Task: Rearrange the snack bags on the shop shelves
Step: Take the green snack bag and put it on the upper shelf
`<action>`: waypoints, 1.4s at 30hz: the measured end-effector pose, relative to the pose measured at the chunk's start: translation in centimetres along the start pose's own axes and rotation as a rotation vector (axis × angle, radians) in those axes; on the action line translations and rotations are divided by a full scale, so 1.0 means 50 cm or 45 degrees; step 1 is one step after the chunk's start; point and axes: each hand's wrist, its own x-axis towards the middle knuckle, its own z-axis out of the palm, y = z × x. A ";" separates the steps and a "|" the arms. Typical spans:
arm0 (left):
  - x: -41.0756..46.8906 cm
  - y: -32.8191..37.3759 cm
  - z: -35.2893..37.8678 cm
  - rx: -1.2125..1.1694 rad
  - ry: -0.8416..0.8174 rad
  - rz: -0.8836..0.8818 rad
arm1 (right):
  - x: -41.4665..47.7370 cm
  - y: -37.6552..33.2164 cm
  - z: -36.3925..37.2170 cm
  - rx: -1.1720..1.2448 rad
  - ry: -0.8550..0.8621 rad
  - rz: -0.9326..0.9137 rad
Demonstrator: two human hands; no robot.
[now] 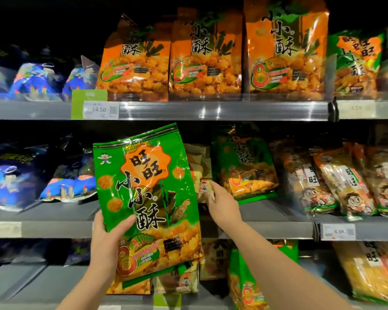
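My left hand (106, 245) grips a large green snack bag (143, 198) by its lower left edge and holds it upright in front of the middle shelf (267, 229). My right hand (222, 202) reaches onto that shelf, its fingers on a small pale bag (203, 186) standing behind the green one. Whether the fingers are closed around it is unclear. Another green bag (244, 166) leans on the same shelf just right of my right hand.
Three orange bags (206, 57) stand on the top shelf (211, 110) above. Blue bags (31, 79) fill the left of both shelves. Striped cracker packs (345, 182) lie at the right of the middle shelf. More bags (244, 285) sit on the lower shelf.
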 end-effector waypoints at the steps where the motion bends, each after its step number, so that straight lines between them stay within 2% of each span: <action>1: -0.001 -0.002 0.014 -0.008 -0.017 0.005 | -0.009 0.005 -0.011 0.069 0.075 -0.020; 5: -0.002 -0.015 0.080 -0.004 -0.084 0.015 | -0.061 0.026 -0.060 0.303 0.194 -0.125; 9: -0.004 -0.036 0.163 -0.033 -0.148 -0.070 | -0.131 0.056 -0.099 0.717 0.216 -0.104; 17: -0.010 -0.029 0.341 0.049 -0.286 -0.114 | -0.169 0.139 -0.172 0.804 0.182 -0.068; 21: 0.016 -0.012 0.417 0.087 -0.380 -0.112 | -0.150 0.151 -0.215 0.531 0.182 -0.040; 25: 0.046 -0.008 0.471 0.122 -0.369 -0.083 | -0.130 0.168 -0.241 0.262 0.113 -0.051; 28: 0.066 -0.005 0.493 0.147 -0.381 -0.141 | -0.108 0.184 -0.252 0.119 0.068 0.000; 30: 0.077 -0.001 0.506 0.180 -0.426 -0.204 | -0.087 0.201 -0.253 0.025 0.125 0.038; 32: 0.090 -0.008 0.521 0.355 -0.505 -0.184 | -0.069 0.219 -0.248 -0.015 0.183 0.059; 35: 0.096 -0.020 0.521 0.888 -0.548 -0.106 | -0.053 0.244 -0.232 -0.117 0.257 0.098; 36: 0.089 -0.022 0.511 0.977 -0.551 -0.092 | -0.050 0.249 -0.226 -0.165 0.300 0.129; 42: 0.055 -0.072 0.460 1.224 -0.773 0.122 | -0.034 0.250 -0.207 -0.509 0.374 0.325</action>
